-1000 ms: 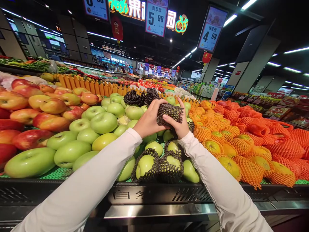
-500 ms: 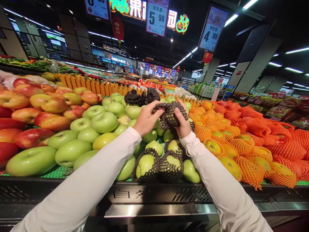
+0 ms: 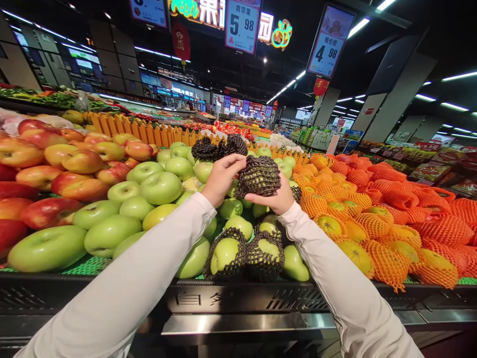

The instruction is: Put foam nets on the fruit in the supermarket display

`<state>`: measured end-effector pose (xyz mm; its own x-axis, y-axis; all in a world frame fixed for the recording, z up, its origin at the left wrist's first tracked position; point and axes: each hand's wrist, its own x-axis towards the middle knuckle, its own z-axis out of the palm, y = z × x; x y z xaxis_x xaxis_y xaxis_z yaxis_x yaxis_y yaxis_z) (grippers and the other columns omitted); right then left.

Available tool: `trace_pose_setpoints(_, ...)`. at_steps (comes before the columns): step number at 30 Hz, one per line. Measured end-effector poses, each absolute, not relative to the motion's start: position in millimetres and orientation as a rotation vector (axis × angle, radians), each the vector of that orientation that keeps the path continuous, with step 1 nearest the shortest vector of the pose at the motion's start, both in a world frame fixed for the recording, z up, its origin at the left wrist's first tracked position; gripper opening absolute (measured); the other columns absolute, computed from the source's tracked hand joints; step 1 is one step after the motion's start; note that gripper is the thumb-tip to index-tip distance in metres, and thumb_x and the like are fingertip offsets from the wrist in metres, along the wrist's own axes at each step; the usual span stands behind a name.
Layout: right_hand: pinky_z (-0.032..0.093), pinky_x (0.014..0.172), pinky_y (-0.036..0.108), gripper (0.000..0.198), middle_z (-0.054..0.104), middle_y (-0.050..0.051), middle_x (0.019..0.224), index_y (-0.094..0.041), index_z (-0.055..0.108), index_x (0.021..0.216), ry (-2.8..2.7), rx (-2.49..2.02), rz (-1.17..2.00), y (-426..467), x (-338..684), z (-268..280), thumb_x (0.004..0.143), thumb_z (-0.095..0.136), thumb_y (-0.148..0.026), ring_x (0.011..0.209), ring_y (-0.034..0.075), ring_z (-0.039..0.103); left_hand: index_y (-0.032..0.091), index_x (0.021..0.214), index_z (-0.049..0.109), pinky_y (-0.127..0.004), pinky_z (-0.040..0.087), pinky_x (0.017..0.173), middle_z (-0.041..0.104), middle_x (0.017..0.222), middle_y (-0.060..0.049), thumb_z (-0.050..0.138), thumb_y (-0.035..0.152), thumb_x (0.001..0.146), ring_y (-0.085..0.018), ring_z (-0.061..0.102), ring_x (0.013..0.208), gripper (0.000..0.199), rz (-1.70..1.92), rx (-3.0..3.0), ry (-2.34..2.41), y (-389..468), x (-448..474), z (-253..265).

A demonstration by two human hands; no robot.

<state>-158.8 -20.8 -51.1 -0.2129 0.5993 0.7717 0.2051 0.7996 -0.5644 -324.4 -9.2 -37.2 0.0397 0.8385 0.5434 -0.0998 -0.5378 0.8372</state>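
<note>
A green apple in a black foam net [image 3: 260, 178] rests in my right hand [image 3: 276, 200], whose thumb lies under it and whose other fingers are mostly hidden behind it. At the apple's left side, my left hand [image 3: 220, 180] has its fingers bent together at the upper edge of the net. Below my hands, netted green apples [image 3: 265, 253] and a bare green apple [image 3: 296, 263] sit at the front of the display. Behind my left hand lies a heap of black foam nets [image 3: 219, 148] on the green apples.
Bare green apples [image 3: 161, 188] are piled to the left, with red-yellow apples [image 3: 82, 161] beyond them. Oranges in orange nets [image 3: 385, 261] and fruit in red nets [image 3: 443, 224] fill the right. A black display rim [image 3: 238, 297] runs along the front. Price signs [image 3: 242, 27] hang overhead.
My right hand has turned and dropped slightly, its thumb moving from the apple's front to beneath it. The netted apple has rotated and shifted a little left. My left hand moved slightly left.
</note>
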Motion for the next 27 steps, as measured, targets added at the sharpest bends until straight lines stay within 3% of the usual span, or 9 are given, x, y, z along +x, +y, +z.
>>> trace_pose_setpoints(3,0.038,0.120,0.054,0.090,0.061,0.013,0.129,-0.022,0.055,0.120,-1.758,-0.617,0.318,-20.2,-154.7,-50.2,0.047,0.093,-0.058,0.126,0.032,0.058,0.019,0.076,0.062,-0.023,0.042,0.059,0.065,0.081,-0.001,0.067,0.044,0.068,-0.014,0.057,0.074,0.027,1.471,1.526,0.727,-11.5,-323.3,-37.9)
trace_pose_setpoints(6,0.040,0.119,0.051,0.086,0.060,0.013,0.132,-0.022,0.052,0.123,-1.785,-0.544,0.386,-21.2,-153.6,-49.4,0.053,0.090,-0.056,0.128,0.031,0.058,0.019,0.077,0.063,-0.022,0.039,0.055,0.062,0.074,0.000,0.072,0.048,0.063,-0.012,0.053,0.066,0.034,1.398,1.525,0.697,-11.7,-323.1,-37.8)
trace_pose_setpoints(9,0.047,0.112,0.049,0.078,0.065,0.010,0.120,-0.022,0.052,0.117,-1.796,-0.565,0.426,-22.5,-155.5,-50.5,0.056,0.089,-0.053,0.115,0.029,0.064,0.018,0.077,0.062,-0.023,0.039,0.055,0.063,0.074,-0.001,0.070,0.050,0.064,-0.012,0.050,0.061,0.035,1.350,1.634,0.811,-9.4,-326.0,-37.4)
trace_pose_setpoints(13,0.050,0.105,0.049,0.074,0.064,0.006,0.108,-0.023,0.050,0.108,-1.692,-0.738,0.331,-21.0,-158.2,-53.1,0.052,0.090,-0.050,0.102,0.026,0.065,0.019,0.077,0.062,-0.030,0.043,0.063,0.069,0.079,-0.006,0.058,0.038,0.075,-0.018,0.056,0.067,0.020,1.370,2.072,1.307,-10.4,-333.6,-38.1)
trace_pose_setpoints(15,0.048,0.107,0.049,0.074,0.062,0.007,0.111,-0.024,0.049,0.109,-1.570,-0.773,0.216,-19.3,-156.9,-52.2,0.053,0.089,-0.050,0.105,0.027,0.063,0.019,0.080,0.064,-0.032,0.043,0.065,0.071,0.079,-0.008,0.059,0.037,0.076,-0.021,0.060,0.070,0.020,1.127,2.358,1.481,-15.3,-336.1,-38.8)
trace_pose_setpoints(18,0.045,0.109,0.050,0.072,0.057,0.009,0.117,-0.025,0.047,0.113,-1.342,-0.783,0.009,-16.9,-151.9,-48.6,0.059,0.087,-0.049,0.111,0.028,0.060,0.019,0.076,0.069,-0.031,0.043,0.061,0.072,0.075,-0.008,0.068,0.052,0.071,-0.022,0.061,0.064,0.034,0.404,2.603,1.386,-26.1,-335.1,-39.7)
trace_pose_setpoints(20,0.046,0.107,0.050,0.070,0.057,0.009,0.117,-0.025,0.047,0.116,-1.256,-0.780,-0.059,-15.9,-149.0,-46.9,0.062,0.085,-0.050,0.111,0.027,0.060,0.019,0.071,0.071,-0.031,0.043,0.059,0.072,0.072,-0.008,0.072,0.062,0.065,-0.022,0.062,0.062,0.043,0.104,2.645,1.344,-33.4,-331.6,-39.6)
trace_pose_setpoints(24,0.047,0.107,0.050,0.073,0.057,0.009,0.116,-0.024,0.048,0.120,-1.259,-0.798,-0.059,-16.5,-150.1,-48.3,0.063,0.086,-0.049,0.114,0.029,0.060,0.019,0.078,0.077,-0.032,0.046,0.061,0.075,0.079,-0.012,0.076,0.069,0.056,-0.029,0.068,0.071,0.055,-0.084,2.744,1.412,-43.1,-321.0,-40.6)
trace_pose_setpoints(27,0.047,0.107,0.049,0.073,0.058,0.009,0.113,-0.023,0.049,0.119,-1.296,-0.798,-0.041,-19.3,-154.2,-49.8,0.061,0.087,-0.047,0.111,0.029,0.060,0.019,0.090,0.079,-0.034,0.048,0.065,0.077,0.092,-0.014,0.080,0.062,0.055,-0.034,0.070,0.083,0.055,-0.160,2.805,1.371,-44.4,-313.9,-45.9)
